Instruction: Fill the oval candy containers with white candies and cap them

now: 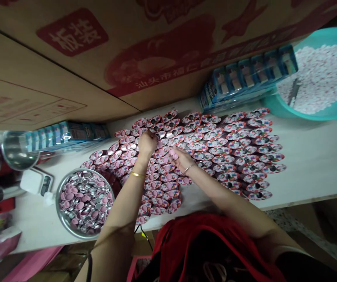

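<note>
Rows of small printed packs [225, 150] with oval tops cover the middle of the table. Many on the left bear a small round pink piece, while those on the right show dark round openings. My left hand [147, 144] is closed over the packs at the back left of centre, its fingertips pointing down; what they hold is hidden. Just to the right, my right hand [183, 159] is closed around a few small pink cups [173, 153], held above the packs. A steel bowl [59, 203] at left holds a heap of pink and silver cups [83, 197].
Large cardboard boxes [168, 51] wall off the back. Blue wrapped boxes [247, 76] stand at back right, more blue boxes [65, 133] at back left. A turquoise basin [312, 113] holds many small white pieces. A white scale [31, 181] sits left of the steel bowl.
</note>
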Demonstrator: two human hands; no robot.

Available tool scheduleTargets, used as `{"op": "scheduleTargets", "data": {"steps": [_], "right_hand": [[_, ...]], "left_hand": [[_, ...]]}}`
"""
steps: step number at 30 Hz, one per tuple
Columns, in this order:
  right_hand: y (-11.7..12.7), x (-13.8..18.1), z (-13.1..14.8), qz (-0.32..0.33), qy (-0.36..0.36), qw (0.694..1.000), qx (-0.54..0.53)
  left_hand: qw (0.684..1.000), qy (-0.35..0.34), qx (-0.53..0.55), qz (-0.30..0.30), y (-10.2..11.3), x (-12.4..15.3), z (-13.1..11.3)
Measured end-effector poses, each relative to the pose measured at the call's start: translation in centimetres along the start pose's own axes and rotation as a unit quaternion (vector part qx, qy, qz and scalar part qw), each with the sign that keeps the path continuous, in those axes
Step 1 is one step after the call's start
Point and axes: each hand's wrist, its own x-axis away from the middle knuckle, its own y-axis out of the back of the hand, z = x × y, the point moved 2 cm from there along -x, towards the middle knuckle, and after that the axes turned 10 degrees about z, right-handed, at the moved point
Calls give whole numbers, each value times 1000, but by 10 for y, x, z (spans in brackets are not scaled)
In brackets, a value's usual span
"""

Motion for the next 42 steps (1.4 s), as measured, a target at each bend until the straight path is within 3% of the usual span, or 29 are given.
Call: {"op": "scheduleTargets", "data": {"steps": [6, 14, 17, 19, 21, 23, 26, 30, 34, 42], "right_hand": [[0, 2, -5, -7, -1, 1000, 5], [-7, -6, -1, -12, -18, 1000, 0], [-8, -8, 4, -11, -7, 1000, -10], [-10, -10, 6, -10, 0, 1000, -16], [-14, -12, 6, -6, 4, 1000, -20], [-19, -14, 6, 4, 0, 1000, -22], [-23, -15, 6, 18, -11, 1000, -12], [-17, -13, 9, 20, -10, 1000, 10], [-11, -13, 12, 19, -4, 1000, 16], [-18, -20, 15, 13, -22, 1000, 10]], "left_hand": [[984, 31, -148, 94, 8, -23, -5], [992, 3, -112, 61, 12, -14, -7], [989, -127, -4, 76, 7, 10, -9], [960, -246, 86, 104, -2, 28, -10], [943, -292, 132, 93, -9, 40, -7], [952, -258, 157, 46, -11, 38, -4], [979, -132, 154, -7, -1, 13, -2], [1000, -6, 5, -5, 19, -32, -6], [990, 7, -125, 65, 23, -56, -12], [983, 40, -164, 77, 25, -55, -19]]}}
